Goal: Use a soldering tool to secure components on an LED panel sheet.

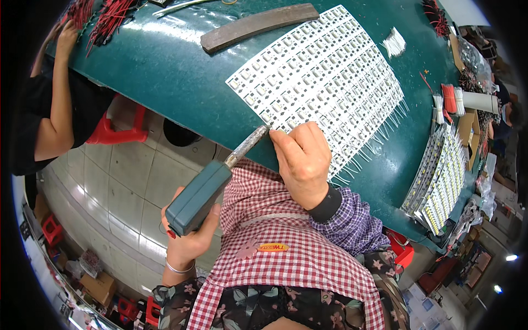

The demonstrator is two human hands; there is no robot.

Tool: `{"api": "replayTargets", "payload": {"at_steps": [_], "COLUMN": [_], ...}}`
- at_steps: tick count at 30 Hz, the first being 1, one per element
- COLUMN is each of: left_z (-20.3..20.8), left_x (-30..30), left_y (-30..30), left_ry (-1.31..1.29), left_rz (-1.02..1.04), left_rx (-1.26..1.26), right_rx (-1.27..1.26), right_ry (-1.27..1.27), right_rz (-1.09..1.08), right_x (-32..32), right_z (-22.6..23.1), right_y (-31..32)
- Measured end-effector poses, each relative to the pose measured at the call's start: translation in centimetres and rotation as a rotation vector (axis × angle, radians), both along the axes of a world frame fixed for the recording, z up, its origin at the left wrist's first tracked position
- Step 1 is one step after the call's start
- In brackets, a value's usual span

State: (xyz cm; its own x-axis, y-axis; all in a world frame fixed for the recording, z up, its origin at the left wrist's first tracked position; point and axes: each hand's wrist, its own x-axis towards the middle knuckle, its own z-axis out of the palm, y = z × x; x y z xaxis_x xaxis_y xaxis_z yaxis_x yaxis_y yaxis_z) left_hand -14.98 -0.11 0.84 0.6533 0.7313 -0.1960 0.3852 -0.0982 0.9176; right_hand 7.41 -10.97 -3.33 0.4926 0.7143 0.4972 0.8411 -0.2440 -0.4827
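Observation:
My left hand (190,242) is wrapped round the dark green body of a soldering iron (199,195). The iron's metal shaft points up and right, its tip at the near left corner of a white LED circuit board sheet (324,71). Close beside the tip, my right hand (302,159) is closed in a pinch over the sheet's near edge; what lies between its fingertips is too small to make out. Rows of small components cover the sheet, and thin white wires (379,135) stick out along its right side.
Behind the sheet lies a dark curved bar (258,26). A bundle of short white wires (394,43) rests at the back right of the green table (165,66). Stacked LED strips (440,179) lie at the right. A co-worker's hand (67,37) is among red and black wires (113,22).

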Motion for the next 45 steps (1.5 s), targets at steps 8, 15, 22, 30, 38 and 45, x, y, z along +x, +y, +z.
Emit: {"api": "replayTargets", "payload": {"at_steps": [8, 15, 22, 30, 38, 45], "left_z": [-0.1, -0.4, -0.2, 0.2, -0.2, -0.2], "left_x": [-0.5, -0.6, -0.8, -0.5, -0.7, 0.0], "left_y": [-0.2, -0.2, -0.3, -0.8, -0.6, -0.5], "left_ry": [-0.022, -0.022, -0.002, -0.006, 0.021, 0.018], "left_rz": [0.014, 0.004, 0.006, 0.114, 0.019, 0.008], "left_rx": [0.092, 0.110, 0.068, -0.086, 0.017, -0.051], "right_rx": [-0.004, -0.001, -0.007, 0.035, 0.030, 0.018], "right_ry": [0.005, 0.007, 0.063, 0.163, 0.185, 0.190], "right_rz": [-0.009, -0.004, -0.009, 0.014, 0.037, 0.036], "right_x": [0.0, -0.1, -0.2, 1.2, 2.3, 2.4], "right_z": [-0.1, -0.1, 0.7, 3.3, 0.8, 0.8], "right_y": [-0.1, -0.1, -0.4, -1.0, -0.4, -0.4]}}
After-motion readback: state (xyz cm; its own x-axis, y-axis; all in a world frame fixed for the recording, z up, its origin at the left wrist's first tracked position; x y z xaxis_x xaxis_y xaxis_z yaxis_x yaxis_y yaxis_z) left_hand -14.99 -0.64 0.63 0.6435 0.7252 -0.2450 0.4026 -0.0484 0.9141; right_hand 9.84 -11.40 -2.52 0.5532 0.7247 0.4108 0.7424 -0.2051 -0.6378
